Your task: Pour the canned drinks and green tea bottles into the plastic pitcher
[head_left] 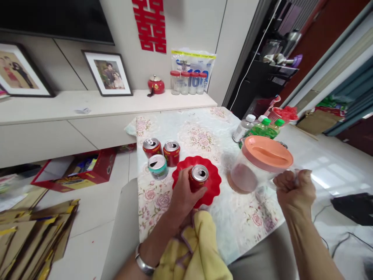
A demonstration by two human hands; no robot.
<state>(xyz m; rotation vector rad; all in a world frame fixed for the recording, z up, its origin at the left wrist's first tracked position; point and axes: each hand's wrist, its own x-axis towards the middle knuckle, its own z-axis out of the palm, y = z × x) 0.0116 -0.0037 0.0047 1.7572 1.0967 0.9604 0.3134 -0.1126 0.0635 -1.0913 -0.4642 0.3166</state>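
Observation:
My left hand [184,194] is wrapped round an opened red drink can [199,175], upright over a red scalloped plate [214,182]. My right hand [295,188] grips the handle of a clear plastic pitcher [244,175] with an orange lid [268,151]. The pitcher is tilted a little and has some liquid low inside. Left of the plate stand two more opened red cans [171,153] and a teal-and-silver can [157,167]. A yellow cloth [201,249] lies below my left hand at the table's near edge.
A flowered cloth covers the table [163,200]. Behind the pitcher stand several bottles [244,127], some with green caps. Glass jars [184,83] and a red pot [156,84] line the white cabinet. Flattened cardboard [37,237] lies on the floor at left.

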